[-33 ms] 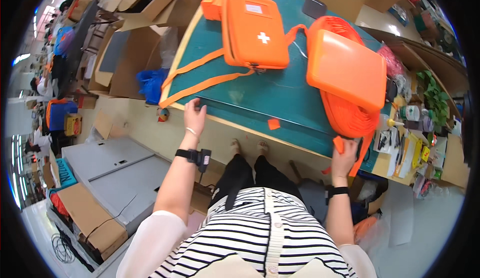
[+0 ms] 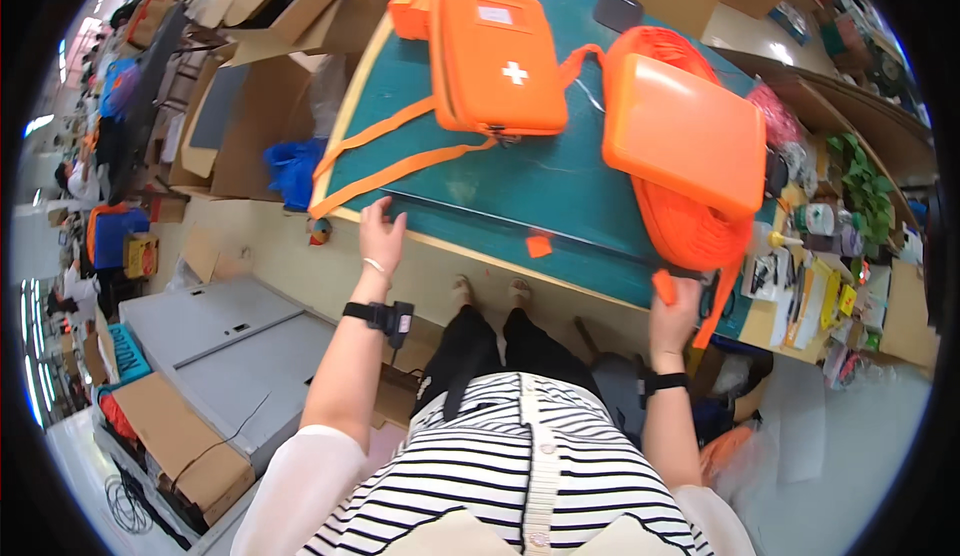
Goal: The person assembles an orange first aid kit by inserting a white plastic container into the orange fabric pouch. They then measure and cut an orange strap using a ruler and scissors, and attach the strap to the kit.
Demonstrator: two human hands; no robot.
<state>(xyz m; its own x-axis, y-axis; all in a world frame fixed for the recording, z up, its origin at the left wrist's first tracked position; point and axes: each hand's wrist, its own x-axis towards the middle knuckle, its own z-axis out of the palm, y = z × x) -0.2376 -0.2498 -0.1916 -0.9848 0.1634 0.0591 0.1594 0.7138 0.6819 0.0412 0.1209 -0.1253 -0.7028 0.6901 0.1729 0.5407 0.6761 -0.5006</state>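
Note:
My left hand [image 2: 382, 236] is at the table's near edge on the left, fingers apart, holding nothing. Over the near right edge, my right hand [image 2: 675, 314] is closed on a small orange strap piece [image 2: 664, 287]. Just right of it, an orange webbing strap [image 2: 722, 291] hangs down from a large coil of orange webbing [image 2: 690, 231]. A smooth orange case [image 2: 685, 131] rests on that coil. Another small orange piece [image 2: 539, 246] lies near the table's front edge. Farther back sits an orange zipped case with a white cross [image 2: 500, 61], its straps trailing left.
The green-topped table [image 2: 450, 191] has a wooden rim. An orange pouch [image 2: 415, 8] and a dark flat square [image 2: 618, 10] lie toward its back. Clutter with bottles [image 2: 818, 219] stands at the right. Grey cabinets [image 2: 225, 326] and a blue plastic bag [image 2: 293, 171] are at the left.
The whole view has shifted slightly, so the table and things appear a little farther left. Both hands keep nearly the same pose, the right still holding the orange piece.

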